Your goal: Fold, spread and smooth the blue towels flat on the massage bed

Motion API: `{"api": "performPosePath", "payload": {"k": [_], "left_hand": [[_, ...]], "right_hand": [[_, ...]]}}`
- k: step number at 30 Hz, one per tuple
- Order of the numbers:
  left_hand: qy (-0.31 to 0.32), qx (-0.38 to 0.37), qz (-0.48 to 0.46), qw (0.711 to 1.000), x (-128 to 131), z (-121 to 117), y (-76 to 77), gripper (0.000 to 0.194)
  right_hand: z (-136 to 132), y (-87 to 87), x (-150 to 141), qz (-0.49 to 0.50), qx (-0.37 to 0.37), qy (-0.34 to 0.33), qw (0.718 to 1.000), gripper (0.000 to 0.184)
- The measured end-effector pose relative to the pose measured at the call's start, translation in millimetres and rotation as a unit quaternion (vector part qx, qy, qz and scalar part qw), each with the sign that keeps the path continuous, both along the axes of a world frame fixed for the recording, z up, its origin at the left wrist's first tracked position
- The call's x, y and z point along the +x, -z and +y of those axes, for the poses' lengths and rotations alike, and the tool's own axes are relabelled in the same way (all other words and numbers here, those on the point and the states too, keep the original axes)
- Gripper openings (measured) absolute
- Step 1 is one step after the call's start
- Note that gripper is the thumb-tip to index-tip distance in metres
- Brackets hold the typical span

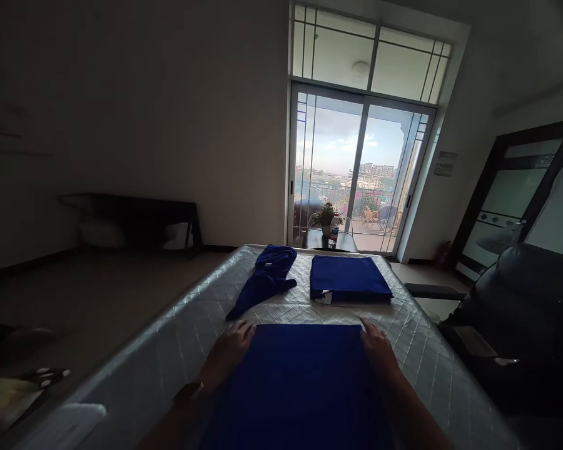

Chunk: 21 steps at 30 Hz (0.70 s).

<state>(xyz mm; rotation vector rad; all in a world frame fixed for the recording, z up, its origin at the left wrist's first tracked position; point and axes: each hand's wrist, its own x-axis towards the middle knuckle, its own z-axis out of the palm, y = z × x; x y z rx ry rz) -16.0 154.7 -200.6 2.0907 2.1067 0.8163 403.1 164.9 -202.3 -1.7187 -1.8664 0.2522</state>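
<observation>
A blue cloth (309,381) with straight edges lies flat on the quilted mattress (187,340), running toward me out of the bottom of the view. My left hand (234,344) rests along its left edge near the far left corner, fingers stretched forward. At the far right corner is my right hand (376,342), its index finger extended past the edge and the others against the cloth. Beyond them sits a neatly folded blue cloth stack (349,275) with a white tag at its front. Left of the stack lies a crumpled blue cloth (272,278).
A dark armchair (530,312) stands close on the right. Past the mattress, a small table (316,239) holds a potted plant (326,214) and a bottle (334,230) before glass sliding doors (328,150). A low dark bench (136,219) is along the left wall.
</observation>
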Motion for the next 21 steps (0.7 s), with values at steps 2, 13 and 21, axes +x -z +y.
{"api": "performPosePath", "payload": {"k": [2, 13, 21], "left_hand": [[0.001, 0.011, -0.005, 1.0, -0.4, 2.8, -1.4, 0.049], [-0.025, 0.029, -0.043, 0.998, 6.1, 12.5, -2.4, 0.026], [-0.002, 0.025, -0.142, 0.989, 10.5, 6.7, -8.9, 0.027]], "right_hand": [[4.5, 2.7, 0.2, 0.03, 0.016, -0.005, 0.999, 0.052], [12.4, 3.5, -1.9, 0.227, 0.063, -0.07, 0.969, 0.043], [10.0, -0.7, -1.4, 0.227, 0.066, -0.025, 0.971, 0.043]]}}
